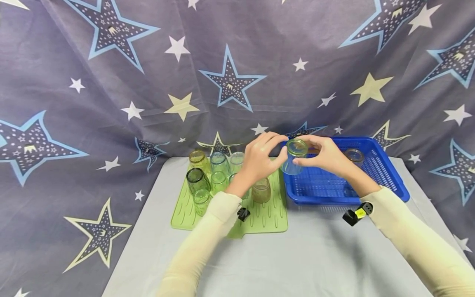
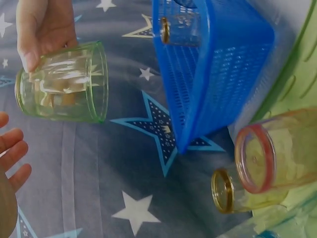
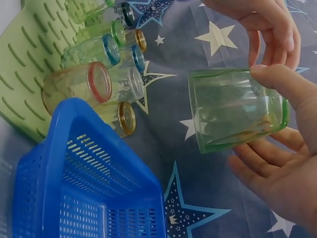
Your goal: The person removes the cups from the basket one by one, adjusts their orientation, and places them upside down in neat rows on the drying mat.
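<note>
A pale green drinking glass (image 1: 295, 159) is held upside down above the near left corner of the blue basket (image 1: 402, 185). My right hand (image 1: 326, 156) grips it near its base, thumb on one side and fingers on the other, as the right wrist view shows on the glass (image 3: 233, 109). Close beside the glass is my left hand (image 1: 261, 159), fingers loosely bent; in the left wrist view a gap separates those fingers (image 2: 15, 148) from the glass (image 2: 69, 84). Below the left hand, a brownish glass (image 1: 261, 191) stands on a green drying mat (image 1: 259, 225).
Several colored glasses, among them a yellow one (image 1: 199, 161), a dark one (image 1: 198, 179) and a green one (image 1: 202, 200), stand grouped on the mat's left part. Inside the basket is a clear glass (image 1: 354, 156). A star-patterned curtain (image 1: 230, 119) hangs behind the table (image 1: 282, 264).
</note>
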Demonstrator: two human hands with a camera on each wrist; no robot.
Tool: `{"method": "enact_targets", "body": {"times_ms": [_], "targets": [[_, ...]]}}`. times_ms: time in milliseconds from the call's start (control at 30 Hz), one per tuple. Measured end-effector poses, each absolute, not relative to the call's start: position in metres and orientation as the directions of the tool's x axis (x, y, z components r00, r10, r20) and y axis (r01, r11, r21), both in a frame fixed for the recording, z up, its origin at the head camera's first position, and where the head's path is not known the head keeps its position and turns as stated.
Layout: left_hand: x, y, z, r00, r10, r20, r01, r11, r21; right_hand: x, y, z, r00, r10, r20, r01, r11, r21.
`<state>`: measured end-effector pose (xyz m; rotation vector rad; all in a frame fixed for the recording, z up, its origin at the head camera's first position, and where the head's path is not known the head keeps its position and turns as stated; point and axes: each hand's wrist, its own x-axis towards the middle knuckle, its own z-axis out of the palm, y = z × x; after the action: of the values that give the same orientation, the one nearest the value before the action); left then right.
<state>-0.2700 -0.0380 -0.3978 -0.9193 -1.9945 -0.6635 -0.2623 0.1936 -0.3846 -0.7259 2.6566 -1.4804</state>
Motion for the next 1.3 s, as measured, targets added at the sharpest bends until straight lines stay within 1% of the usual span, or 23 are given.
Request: {"method": "enact_targets", "body": {"times_ms": [200,400,533,633,733,967,1033,1167,1300], "targets": [[-0.271,-0.030,-0.397,-0.413,0.361,0.836,0.799,0.584,0.143,-0.263,0.191,-0.383,-0.874,-0.465,0.145,-0.370,0.441,-0.818],[-0.271,-0.024,-0.396,-0.406,0.375,0.833,0.812,0.567,0.141,-0.266,0.190,-0.383,-0.844,-0.532,0.066,-0.328,0.416,-0.848],[-0.270,-0.021,-0.397,-0.415,0.392,0.821,0.814,0.562,0.143,-0.266,0.190,-0.381,-0.830,-0.555,0.051,-0.312,0.388,-0.867],[-0.269,-0.018,-0.399,-0.433,0.402,0.807,0.810,0.567,0.152,-0.266,0.189,-0.380,-0.819,-0.571,0.051,-0.297,0.346,-0.890],[-0.268,-0.016,-0.401,-0.469,0.415,0.780,0.804,0.566,0.182,-0.266,0.188,-0.379,-0.812,-0.582,0.042,-0.274,0.317,-0.908],[-0.265,-0.013,-0.406,-0.606,0.451,0.655,0.771,0.538,0.341,-0.267,0.188,-0.380,-0.788,-0.616,-0.010,-0.209,0.283,-0.936],[-0.264,-0.011,-0.407,-0.631,0.452,0.630,0.758,0.531,0.378,-0.268,0.188,-0.381,-0.772,-0.635,-0.011,-0.214,0.276,-0.937],[-0.264,-0.008,-0.409,-0.663,0.438,0.607,0.739,0.512,0.438,-0.268,0.189,-0.381,-0.747,-0.664,0.009,-0.246,0.263,-0.933],[-0.264,-0.005,-0.410,-0.711,0.415,0.568,0.700,0.498,0.512,-0.266,0.190,-0.379,-0.747,-0.665,0.027,-0.275,0.271,-0.922]]}}
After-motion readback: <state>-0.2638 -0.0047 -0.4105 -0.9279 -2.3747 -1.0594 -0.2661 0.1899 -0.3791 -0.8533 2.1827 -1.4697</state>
